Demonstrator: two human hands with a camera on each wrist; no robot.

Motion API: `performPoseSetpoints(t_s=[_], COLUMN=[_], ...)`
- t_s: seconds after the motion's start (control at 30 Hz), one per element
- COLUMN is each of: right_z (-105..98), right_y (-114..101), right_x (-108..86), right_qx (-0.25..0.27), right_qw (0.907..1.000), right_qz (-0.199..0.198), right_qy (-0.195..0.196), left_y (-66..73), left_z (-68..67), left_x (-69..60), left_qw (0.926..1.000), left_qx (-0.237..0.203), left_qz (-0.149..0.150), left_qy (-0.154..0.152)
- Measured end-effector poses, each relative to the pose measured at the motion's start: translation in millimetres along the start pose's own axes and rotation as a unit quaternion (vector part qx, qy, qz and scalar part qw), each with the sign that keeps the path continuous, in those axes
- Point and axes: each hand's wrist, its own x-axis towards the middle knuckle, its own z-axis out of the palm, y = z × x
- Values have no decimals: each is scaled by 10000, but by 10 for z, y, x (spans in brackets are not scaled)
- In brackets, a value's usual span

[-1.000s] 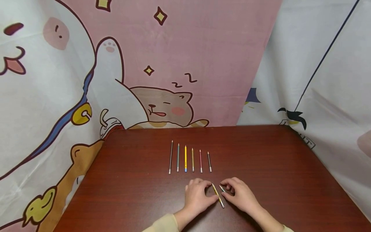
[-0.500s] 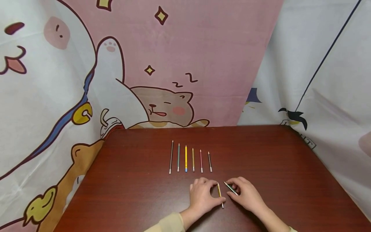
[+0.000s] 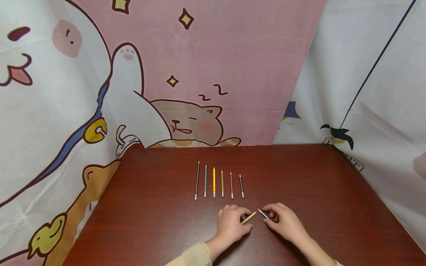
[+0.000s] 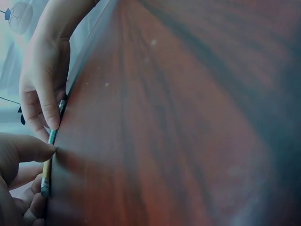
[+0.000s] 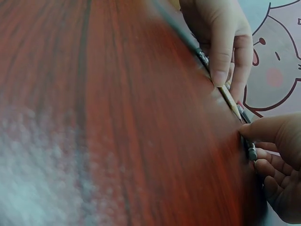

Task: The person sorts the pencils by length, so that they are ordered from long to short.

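My left hand pinches a short gold-yellow pencil between thumb and fingers, its tip toward the right hand. My right hand holds a short dark green pencil, its pale tip pointing up-left at the other tip. The two tips lie close together in the head view. From the left wrist, the yellow pencil's eraser end shows below the left thumb. In the right wrist view the dark pencil's eraser end pokes out under the right fingers.
Beyond the hands, several pencils lie side by side in a row from long to short: a dark one at left, a bright yellow one, a pink one, a short black one. The red-brown table meets a printed cloth.
The left hand's yellow pencil has turned from pointing away to pointing right, toward the other pencil. Both hands shifted slightly right at first; the right hand's dark pencil came further into view.
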Motion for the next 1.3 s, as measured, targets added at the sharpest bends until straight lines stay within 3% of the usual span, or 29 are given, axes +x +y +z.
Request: performPoseSetpoints(t_s=[0.23,0.5,0.77,1.07,1.17,1.3], right_z=[-23,-56,-96,-145,-162,-169], right_y=[19,21,8,26,20,23], right_x=[-2,9,9,36,43,49], right_qx=[-90,-305,-417,-133,83,430], right_qw=[9998,9986,9976,9972,9957,9919], right_qz=[-43,403,533,699,872,1136], right_qy=[146,-132,-159,-228,-302,-367], left_y=[-34,-58,-83,-109,-115,-114], left_z=[-23,-49,-78,-79,-101,-127], left_x=[24,40,51,76,86,105], left_qw=[9997,9989,9988,9967,9934,9830], left_qx=[-18,92,11,-722,-1132,-1802], left_qz=[250,439,481,376,148,-263], left_qy=[60,101,-32,17,-78,-239])
